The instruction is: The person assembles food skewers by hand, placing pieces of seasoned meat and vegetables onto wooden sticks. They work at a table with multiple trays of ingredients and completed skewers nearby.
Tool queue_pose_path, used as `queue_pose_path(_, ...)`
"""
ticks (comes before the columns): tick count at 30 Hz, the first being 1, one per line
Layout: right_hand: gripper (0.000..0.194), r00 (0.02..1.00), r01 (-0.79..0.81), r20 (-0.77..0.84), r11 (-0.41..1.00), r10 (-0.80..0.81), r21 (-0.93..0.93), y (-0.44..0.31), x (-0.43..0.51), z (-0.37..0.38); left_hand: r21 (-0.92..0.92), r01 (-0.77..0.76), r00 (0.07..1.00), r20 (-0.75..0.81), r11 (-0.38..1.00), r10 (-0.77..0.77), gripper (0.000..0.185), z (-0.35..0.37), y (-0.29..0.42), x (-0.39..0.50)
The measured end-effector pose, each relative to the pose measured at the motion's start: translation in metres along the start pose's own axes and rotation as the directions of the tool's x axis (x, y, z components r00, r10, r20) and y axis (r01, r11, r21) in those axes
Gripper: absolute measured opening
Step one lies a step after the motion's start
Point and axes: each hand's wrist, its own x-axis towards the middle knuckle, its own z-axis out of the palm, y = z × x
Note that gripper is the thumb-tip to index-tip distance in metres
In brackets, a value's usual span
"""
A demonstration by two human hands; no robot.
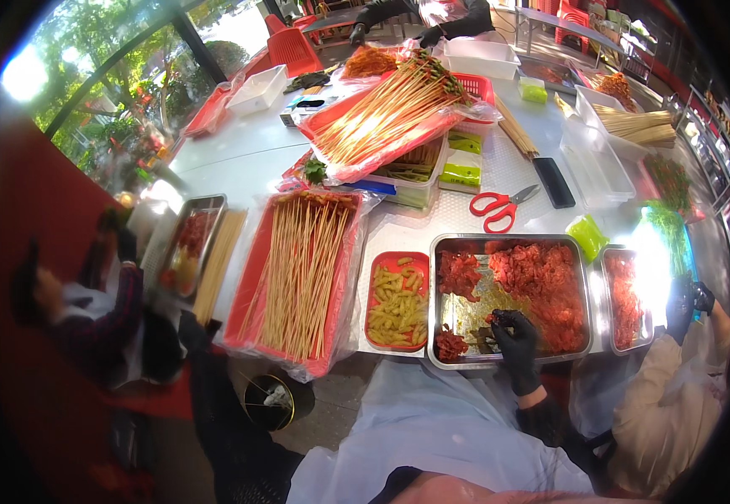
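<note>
My right hand (pixel 516 343), in a black glove, is over the front of a steel tray (pixel 510 365) of raw red marinated meat (pixel 541 277). Its fingers are pinched on a small dark-red piece of meat (pixel 496 321). Far out to the left, my left hand (pixel 194 332), also gloved in black, is at the near end of a bundle of bare wooden skewers (pixel 221 258); blur hides whether its fingers grip any. Between my hands are a red plastic-lined tray of loaded skewers (pixel 305 277) and a small red tray of pickled green peppers (pixel 396 309).
Red-handled scissors (pixel 497 206), a black phone (pixel 554 183) and a green packet (pixel 587 236) lie beyond the meat tray. A tilted tray of skewers (pixel 390 120) rests on plastic boxes. Co-workers are at the left, right (pixel 667 403) and far side. A bin (pixel 270 403) stands below the table edge.
</note>
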Motion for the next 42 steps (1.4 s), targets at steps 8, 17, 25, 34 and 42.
queue_pose_path(8, 0.013, 0.991, -0.126, 0.059, 0.972, 0.117, 0.196, -0.011, 0.001, 0.003, -0.496, -0.066, 0.961, -0.265, 0.866, -0.079, 0.014, -0.03, 0.02, -0.026)
queue_pose_path(17, 0.019, 0.948, -0.311, 0.214, 0.827, 0.236, 0.468, -0.004, -0.002, 0.017, -0.755, -0.571, 0.808, -0.449, 0.323, 0.381, 0.005, -0.083, 0.184, -0.207)
queue_pose_path(25, 0.02, 0.946, -0.318, 0.211, 0.829, 0.246, 0.46, 0.001, -0.002, 0.019, -0.987, -0.155, 0.65, -0.131, -0.038, 0.749, 0.014, -0.028, 0.307, -0.391)
queue_pose_path(34, 0.017, 0.977, -0.212, 0.126, 0.885, 0.175, 0.414, 0.007, 0.001, 0.022, -0.896, -0.437, 0.457, -0.151, 0.074, 0.876, 0.017, 0.006, 0.329, -0.41)
queue_pose_path(42, 0.018, 0.982, -0.183, 0.135, 0.864, 0.135, 0.468, 0.01, 0.0, 0.021, -0.619, -0.782, 0.215, -0.376, -0.072, 0.901, 0.02, 0.012, 0.334, -0.403)
